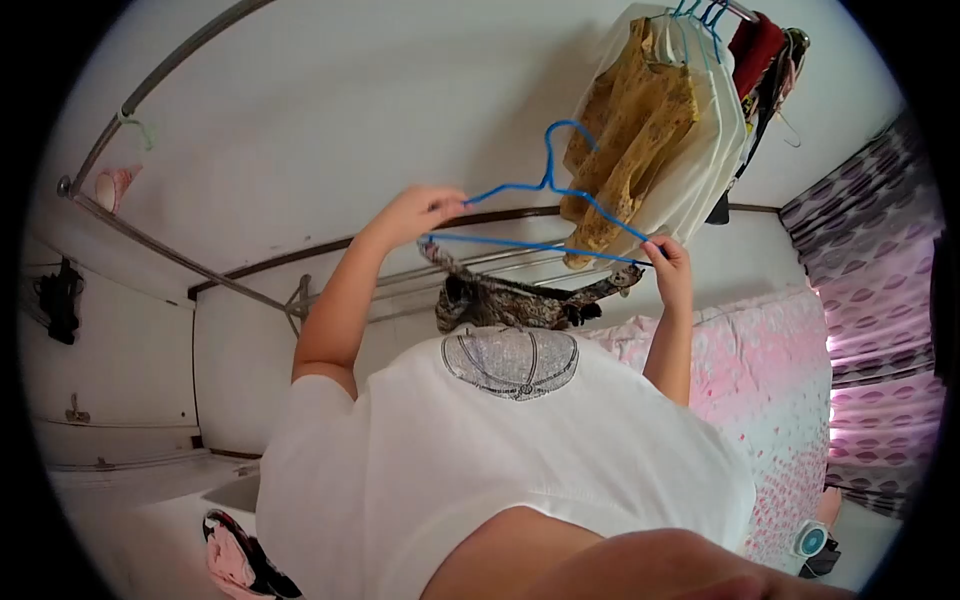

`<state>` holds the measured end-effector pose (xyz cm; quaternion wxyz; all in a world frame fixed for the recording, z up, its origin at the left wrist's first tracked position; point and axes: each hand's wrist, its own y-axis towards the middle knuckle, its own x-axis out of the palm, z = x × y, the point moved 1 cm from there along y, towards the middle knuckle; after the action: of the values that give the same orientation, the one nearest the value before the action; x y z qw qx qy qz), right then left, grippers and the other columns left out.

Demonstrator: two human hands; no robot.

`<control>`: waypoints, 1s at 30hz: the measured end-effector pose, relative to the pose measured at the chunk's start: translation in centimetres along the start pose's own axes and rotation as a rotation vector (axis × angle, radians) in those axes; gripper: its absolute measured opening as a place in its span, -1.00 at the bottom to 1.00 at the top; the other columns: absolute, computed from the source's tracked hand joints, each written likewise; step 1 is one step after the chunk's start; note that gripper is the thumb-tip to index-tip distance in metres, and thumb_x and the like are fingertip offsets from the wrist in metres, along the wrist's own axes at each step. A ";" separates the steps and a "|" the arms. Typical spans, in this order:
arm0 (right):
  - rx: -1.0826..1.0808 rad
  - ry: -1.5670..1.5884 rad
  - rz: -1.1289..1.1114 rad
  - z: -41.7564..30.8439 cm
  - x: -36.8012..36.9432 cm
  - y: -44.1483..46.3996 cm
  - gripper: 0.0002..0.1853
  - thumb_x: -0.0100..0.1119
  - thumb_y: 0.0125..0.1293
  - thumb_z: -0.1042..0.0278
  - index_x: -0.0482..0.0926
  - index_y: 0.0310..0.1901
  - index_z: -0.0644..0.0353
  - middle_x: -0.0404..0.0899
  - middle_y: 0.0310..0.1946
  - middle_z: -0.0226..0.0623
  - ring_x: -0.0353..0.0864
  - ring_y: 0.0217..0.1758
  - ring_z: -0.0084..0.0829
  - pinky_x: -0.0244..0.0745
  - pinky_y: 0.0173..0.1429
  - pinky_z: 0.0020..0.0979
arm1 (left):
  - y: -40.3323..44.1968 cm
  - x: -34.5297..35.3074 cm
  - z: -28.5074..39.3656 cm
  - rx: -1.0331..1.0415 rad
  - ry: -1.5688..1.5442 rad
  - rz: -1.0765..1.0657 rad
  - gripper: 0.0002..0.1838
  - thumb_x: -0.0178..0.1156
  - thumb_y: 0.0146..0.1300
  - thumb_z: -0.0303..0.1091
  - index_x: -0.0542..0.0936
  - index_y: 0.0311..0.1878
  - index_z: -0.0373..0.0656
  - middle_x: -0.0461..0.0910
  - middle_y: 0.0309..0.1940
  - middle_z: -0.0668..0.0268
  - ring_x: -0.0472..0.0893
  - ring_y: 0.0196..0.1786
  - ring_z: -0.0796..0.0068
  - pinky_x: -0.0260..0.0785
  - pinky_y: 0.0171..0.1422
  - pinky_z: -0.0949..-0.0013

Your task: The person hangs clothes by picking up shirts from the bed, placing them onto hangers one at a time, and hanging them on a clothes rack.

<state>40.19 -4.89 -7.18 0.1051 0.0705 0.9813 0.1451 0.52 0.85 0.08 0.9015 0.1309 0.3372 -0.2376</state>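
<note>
A blue clothes hanger (549, 184) is stretched out in front of my chest, its hook upward. My left hand (428, 212) pinches the hanger's left shoulder. At the right corner, my right hand (668, 264) grips the hanger between thumb and fingers. A dark, mottled brown-and-black garment (510, 303) hangs below the lower bar, with its two narrow upper ends near the bar's ends. Whether those ends are looped over the hanger is hard to make out. My white shirt hides the garment's lower part.
Ahead stands a metal clothes rack (165, 243). Brown-yellow patterned clothes (635, 130) and white clothes (715, 150) hang at upper right. A pink-and-white floral cloth (765, 380) lies to the right, beside patterned curtains (870, 250). A small fan-like object (812, 540) is at lower right.
</note>
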 end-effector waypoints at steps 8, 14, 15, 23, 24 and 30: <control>-0.041 0.184 0.020 0.3 4.3 4.4 -0.75 0.19 0.09 0.48 0.43 -0.18 0.28 0.43 -0.31 -0.43 0.37 -0.25 -0.62 0.28 -0.16 -0.59 | -1.8 -1.8 -0.5 -0.168 -0.509 -0.057 -0.83 -0.03 0.25 -0.40 0.53 -0.22 -0.23 0.19 -0.65 0.59 0.09 -0.62 0.81 -0.09 -0.58 0.67; -0.288 0.116 -0.039 -0.7 7.9 6.4 -0.38 0.22 0.03 0.58 0.16 0.13 0.17 0.24 0.06 -0.31 0.27 0.08 -0.45 0.23 0.16 -0.46 | -2.1 0.1 0.7 -0.298 -0.700 0.091 -0.80 -0.04 0.24 -0.37 0.51 -0.15 -0.18 0.23 -0.60 0.56 0.07 -0.63 0.79 -0.10 -0.61 0.66; -0.255 0.232 -0.145 -0.4 8.9 6.2 -0.44 0.21 0.03 0.59 0.22 0.08 0.17 0.29 0.00 -0.33 0.32 0.03 -0.46 0.27 0.11 -0.47 | -1.9 1.0 1.0 -0.327 -0.723 0.090 -0.79 -0.05 0.25 -0.37 0.50 -0.13 -0.18 0.24 -0.58 0.55 0.08 -0.63 0.80 -0.09 -0.60 0.67; -0.041 0.317 -0.639 -4.9 17.7 -0.4 -0.30 0.23 0.08 0.28 0.08 0.19 0.24 0.22 0.06 -0.17 0.26 0.09 -0.35 0.20 0.18 -0.30 | 1.9 5.8 4.6 -0.306 -0.947 0.216 -0.72 -0.12 0.28 -0.35 0.45 0.01 -0.10 0.30 -0.51 0.55 0.12 -0.60 0.82 -0.05 -0.55 0.70; -0.119 0.314 -0.601 -5.1 18.4 -0.5 -0.22 0.23 0.07 0.26 -0.02 0.23 0.26 0.16 0.09 -0.13 0.21 0.13 -0.29 0.14 0.22 -0.26 | 2.8 6.3 4.7 -0.303 -0.966 0.255 -0.71 -0.13 0.29 -0.35 0.44 0.03 -0.12 0.30 -0.49 0.56 0.18 -0.56 0.80 0.03 -0.50 0.70; -0.325 -0.010 -0.407 -6.1 16.4 0.8 -0.14 0.23 0.00 0.32 -0.10 0.24 0.36 0.06 0.13 0.04 0.05 0.24 -0.11 -0.05 0.30 -0.27 | 6.6 7.9 6.3 -0.129 -1.103 0.326 -0.69 -0.16 0.27 -0.46 0.33 0.08 -0.17 0.31 -0.33 0.41 0.20 -0.53 0.75 0.08 -0.48 0.66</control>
<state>23.05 -3.04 -4.33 0.1471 -0.1455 0.9385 0.2764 12.57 1.30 -0.08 0.9750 -0.0171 -0.1935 -0.1075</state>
